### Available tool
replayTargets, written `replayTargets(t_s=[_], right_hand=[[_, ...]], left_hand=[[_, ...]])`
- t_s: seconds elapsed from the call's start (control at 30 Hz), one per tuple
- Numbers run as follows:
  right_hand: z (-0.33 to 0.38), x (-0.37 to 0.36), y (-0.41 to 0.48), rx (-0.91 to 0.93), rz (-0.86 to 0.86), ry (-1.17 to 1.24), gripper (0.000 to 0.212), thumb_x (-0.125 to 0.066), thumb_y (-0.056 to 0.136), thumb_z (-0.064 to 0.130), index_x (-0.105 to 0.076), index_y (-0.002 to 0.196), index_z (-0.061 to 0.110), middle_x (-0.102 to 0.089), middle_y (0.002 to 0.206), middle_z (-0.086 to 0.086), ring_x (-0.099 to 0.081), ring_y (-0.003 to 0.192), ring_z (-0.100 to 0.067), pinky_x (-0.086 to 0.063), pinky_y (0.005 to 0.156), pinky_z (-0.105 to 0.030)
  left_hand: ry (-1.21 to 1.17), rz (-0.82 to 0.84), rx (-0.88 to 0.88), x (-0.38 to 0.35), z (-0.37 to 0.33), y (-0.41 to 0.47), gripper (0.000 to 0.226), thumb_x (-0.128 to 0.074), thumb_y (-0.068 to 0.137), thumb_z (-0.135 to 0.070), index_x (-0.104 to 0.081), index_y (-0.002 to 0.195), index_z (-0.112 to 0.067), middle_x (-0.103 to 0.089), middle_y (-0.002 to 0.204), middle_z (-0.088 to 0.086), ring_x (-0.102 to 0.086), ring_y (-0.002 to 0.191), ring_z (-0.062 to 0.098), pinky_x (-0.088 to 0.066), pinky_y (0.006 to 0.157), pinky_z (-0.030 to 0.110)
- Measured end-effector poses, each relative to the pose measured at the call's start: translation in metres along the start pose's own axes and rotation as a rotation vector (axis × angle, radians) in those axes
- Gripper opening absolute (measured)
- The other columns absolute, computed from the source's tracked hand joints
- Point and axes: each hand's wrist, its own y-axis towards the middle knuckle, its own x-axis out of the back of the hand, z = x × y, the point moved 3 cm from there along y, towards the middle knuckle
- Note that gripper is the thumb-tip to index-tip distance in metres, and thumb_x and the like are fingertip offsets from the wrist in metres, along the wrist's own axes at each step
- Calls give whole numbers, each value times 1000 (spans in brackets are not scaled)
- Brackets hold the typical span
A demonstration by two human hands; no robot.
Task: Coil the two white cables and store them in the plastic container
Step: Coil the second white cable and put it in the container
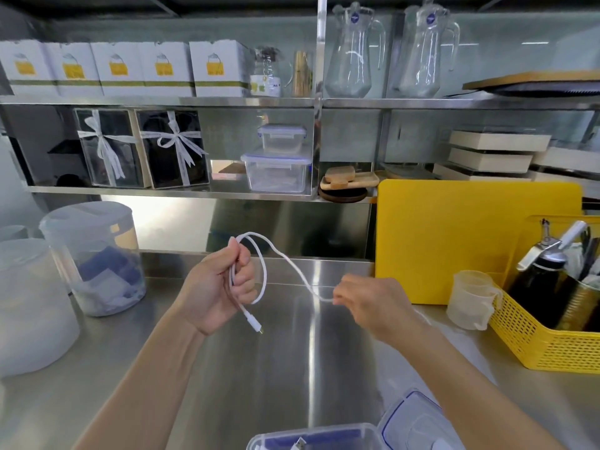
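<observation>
A white cable [264,274] hangs above the steel counter. My left hand [216,289] is closed around a loop of it, with the plug end dangling below the fist. From the loop the cable arcs right to my right hand [370,302], which pinches it between fingertips. Its far end runs behind my right forearm and is hidden. At the bottom edge sits a clear plastic container [259,441] with blue contents and what looks like a connector inside. Its blue-trimmed lid [410,420] lies beside it on the right. I cannot make out a second cable for sure.
Two lidded translucent tubs [94,258] stand at the left. A yellow cutting board [454,238] leans at the back right, with a measuring cup [470,298] and a yellow basket [552,342] of tools before it. Shelves above hold boxes, containers and glass jugs.
</observation>
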Motion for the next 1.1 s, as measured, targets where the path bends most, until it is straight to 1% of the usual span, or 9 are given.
replayTargets(t_s=[0.07,0.13,0.23,0.4,0.5,0.57,0.67,0.83,1.1], right_hand=[[19,5,3,129,133,49,17,-77,71,17,-63,61,19,-59,55,5,-54,45,-15,-4,44,-12],[36,11,8,201,284,129,9,-65,84,19,-67,76,16,-66,71,1,-59,64,-18,-20,45,-19],[54,22,15,196,389,212,21,-44,95,26,-63,96,18,-67,96,-1,-57,85,-18,-37,63,-30],[64,32,28,131,391,248,26,-38,97,28,-60,91,15,-65,91,-7,-53,76,-22,-46,71,-41],[52,26,29,96,217,294,43,-33,90,43,-65,92,16,-70,88,-4,-61,79,-22,-43,62,-34],[44,27,27,94,132,360,32,-49,84,42,-65,78,15,-70,72,-1,-57,62,-13,-34,50,-23],[32,31,28,58,102,336,28,-66,76,41,-62,70,14,-63,61,3,-45,55,-5,-32,47,-21],[-7,38,34,-175,59,592,10,-66,82,19,-67,78,11,-61,67,3,-54,64,-14,-42,59,-27],[-24,22,13,-332,-132,994,16,-61,84,15,-59,86,30,-54,61,11,-46,51,-3,-35,48,-9]], left_hand=[[40,-43,16,-4,5,1,48,-34,96,-30,-56,60,-8,-59,48,7,-58,40,18,-55,46,29],[66,-38,59,-8,13,2,50,-30,99,-29,-58,68,-3,-70,64,17,-71,59,28,-61,61,43],[201,-12,132,-15,27,1,47,-29,100,-30,-57,75,0,-73,76,22,-72,69,32,-61,61,39],[365,62,197,-33,48,-3,53,-32,100,-28,-53,54,-12,-48,40,3,-45,35,15,-40,41,19],[492,98,186,-40,53,-3,57,-32,100,-25,-42,45,-16,-35,33,0,-21,33,12,-24,38,17],[504,141,235,-40,55,-3,56,-33,98,-24,-47,44,-17,-30,31,-1,-15,33,11,-19,40,19],[382,292,345,-39,55,-8,46,-40,92,-37,-53,53,-14,-27,29,-6,-16,31,8,-15,38,19],[66,476,400,-23,43,-14,41,-62,83,-40,-44,56,-15,-21,33,-6,-18,31,8,-18,40,22],[-518,628,225,-13,29,-11,50,-18,102,-30,-53,79,-3,-19,43,-2,-16,41,12,-26,56,28]])
